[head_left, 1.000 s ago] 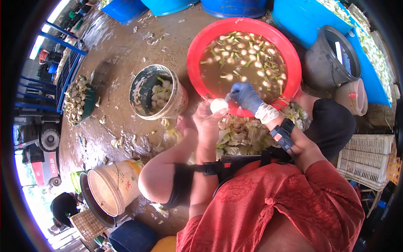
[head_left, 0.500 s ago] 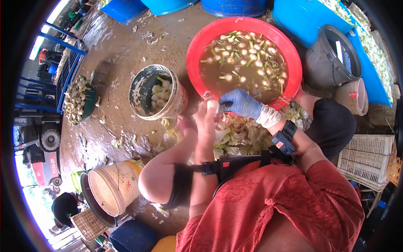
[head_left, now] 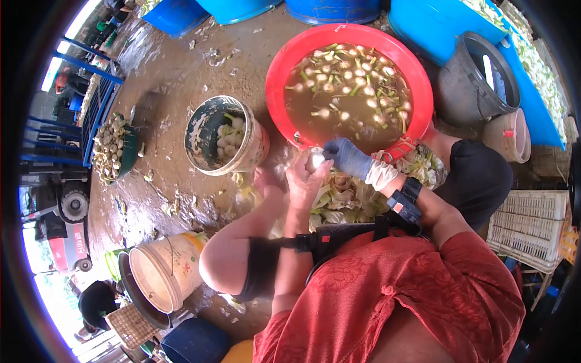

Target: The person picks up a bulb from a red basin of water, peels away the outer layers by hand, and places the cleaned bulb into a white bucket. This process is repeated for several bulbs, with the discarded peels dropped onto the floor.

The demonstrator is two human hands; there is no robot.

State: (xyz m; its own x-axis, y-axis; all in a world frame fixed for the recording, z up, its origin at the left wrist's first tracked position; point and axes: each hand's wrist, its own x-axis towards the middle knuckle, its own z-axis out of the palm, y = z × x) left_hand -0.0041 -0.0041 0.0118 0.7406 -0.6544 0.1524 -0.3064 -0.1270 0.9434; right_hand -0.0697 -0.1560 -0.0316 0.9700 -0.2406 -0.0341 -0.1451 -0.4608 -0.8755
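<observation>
A white garlic bulb [head_left: 315, 158] is held in the curled bare fingers of my left hand [head_left: 304, 181], just past the near rim of the red basin [head_left: 275, 103]. My right hand [head_left: 349, 159], in a blue glove with a white wrist wrap, is closed against the bulb's right side; its fingertips are hidden, so what they pinch cannot be made out. Bulbs with green stems [head_left: 345, 75] float in murky water in the basin. Below my hands lies a heap of peeled outer leaves [head_left: 348, 196].
Left of the basin stands a white bucket [head_left: 257, 145] with cleaned bulbs inside. A green container [head_left: 128, 151] heaped with bulbs is farther left. A black bucket [head_left: 469, 85] and blue tubs [head_left: 423, 27] stand behind on the right. White crates [head_left: 526, 227] are beside my knee. The floor [head_left: 175, 78] is wet.
Both hands have shifted slightly. My left hand has turned so the bulb shows more fully, and the gloved right hand has moved a little to its upper right.
</observation>
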